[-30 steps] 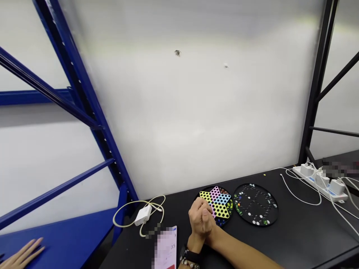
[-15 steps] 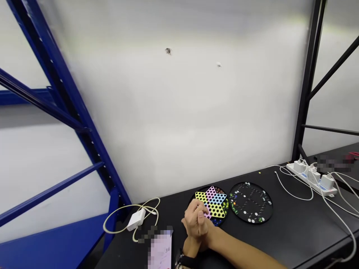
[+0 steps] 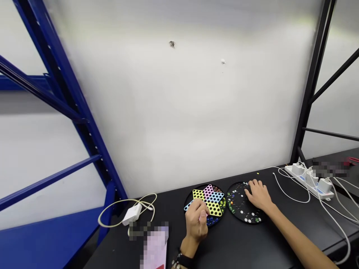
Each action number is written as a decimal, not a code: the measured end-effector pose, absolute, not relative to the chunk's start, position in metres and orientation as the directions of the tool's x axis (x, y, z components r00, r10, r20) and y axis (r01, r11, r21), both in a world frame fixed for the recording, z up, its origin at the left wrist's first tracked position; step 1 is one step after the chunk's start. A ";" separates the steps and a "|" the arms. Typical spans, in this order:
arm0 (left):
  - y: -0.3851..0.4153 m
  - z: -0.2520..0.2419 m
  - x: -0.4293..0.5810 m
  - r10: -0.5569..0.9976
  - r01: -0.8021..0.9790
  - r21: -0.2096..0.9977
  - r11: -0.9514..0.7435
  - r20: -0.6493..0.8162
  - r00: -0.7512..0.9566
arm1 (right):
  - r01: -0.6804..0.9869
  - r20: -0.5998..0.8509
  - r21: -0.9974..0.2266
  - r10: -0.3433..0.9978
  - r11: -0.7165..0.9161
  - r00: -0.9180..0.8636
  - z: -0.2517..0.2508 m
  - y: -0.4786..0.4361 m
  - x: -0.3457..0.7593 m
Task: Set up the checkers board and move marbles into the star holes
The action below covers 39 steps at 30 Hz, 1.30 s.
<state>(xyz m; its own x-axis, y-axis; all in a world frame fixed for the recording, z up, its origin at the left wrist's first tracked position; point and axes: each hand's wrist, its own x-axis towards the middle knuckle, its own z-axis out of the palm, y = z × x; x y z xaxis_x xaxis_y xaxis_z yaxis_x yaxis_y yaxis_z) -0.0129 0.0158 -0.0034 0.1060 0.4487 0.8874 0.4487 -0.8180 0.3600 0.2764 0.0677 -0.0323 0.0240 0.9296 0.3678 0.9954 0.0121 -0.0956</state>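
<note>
My left hand (image 3: 196, 219) is curled over the lower left of a Chinese checkers board (image 3: 209, 193), a black disc with a coloured star of yellow, pink and blue points. Its fingers hide that part of the board, and I cannot tell whether they pinch a marble. A round black marble board (image 3: 236, 206) lies to the right, with small marbles around its edge. My right hand (image 3: 259, 195) rests on that board's upper right, fingers spread. A dark band and beads circle my left wrist.
On the black table lie a blurred phone (image 3: 155, 248) at the front left, a white charger (image 3: 131, 214) with a looped cable, and a white power strip (image 3: 308, 179) with cables at the right. A blue shelf frame (image 3: 70, 112) rises at the left, a black upright (image 3: 311, 82) at the right.
My hands were clasped together over the star board. They have come apart, and my right hand has moved right onto the round board. The view has shifted slightly.
</note>
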 end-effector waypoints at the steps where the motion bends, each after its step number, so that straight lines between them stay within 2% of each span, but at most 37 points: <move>1: 0.016 -0.004 -0.013 0.450 0.449 0.360 -0.818 0.886 0.110 | 0.996 0.343 -0.076 0.939 0.045 -0.017 -0.039 0.066 0.288; 5: 0.017 -0.003 -0.013 0.449 0.455 0.352 -0.818 0.885 0.122 | 0.996 0.325 -0.035 0.943 0.084 -0.069 -0.057 0.058 0.308; 9: 0.017 -0.002 -0.013 0.456 0.462 0.352 -0.814 0.880 0.133 | 0.996 0.344 -0.015 0.936 0.091 -0.081 -0.053 0.063 0.305; 16: 0.016 -0.001 -0.015 0.460 0.461 0.356 -0.813 0.878 0.132 | 0.954 0.270 0.026 0.917 0.299 -0.295 -0.042 0.092 0.287; 22: 0.015 -0.001 -0.015 0.473 0.490 0.354 -0.797 0.870 0.140 | 0.966 0.320 0.087 0.912 0.243 -0.258 -0.042 0.094 0.296; 24: 0.016 -0.001 -0.015 0.464 0.485 0.347 -0.803 0.874 0.142 | 0.977 0.328 0.066 0.920 0.205 -0.215 -0.039 0.092 0.301; 26: 0.016 -0.002 -0.014 0.459 0.481 0.344 -0.807 0.877 0.142 | 0.978 0.324 -0.008 0.926 0.210 -0.196 -0.035 0.090 0.300; 29: 0.016 -0.002 -0.015 0.470 0.477 0.352 -0.805 0.869 0.152 | 0.940 0.322 -0.147 0.914 0.306 -0.247 -0.031 0.086 0.285; 31: 0.016 -0.002 -0.016 0.475 0.471 0.358 -0.806 0.866 0.155 | 0.904 0.329 -0.189 0.892 0.384 -0.310 -0.030 0.083 0.268; 35: 0.016 -0.003 -0.017 0.485 0.478 0.366 -0.799 0.861 0.152 | 0.878 0.306 -0.154 0.867 0.453 -0.394 -0.034 0.083 0.246; 39: 0.018 -0.004 -0.018 0.487 0.483 0.363 -0.797 0.859 0.157 | 0.915 0.280 -0.064 0.888 0.397 -0.366 -0.036 0.087 0.258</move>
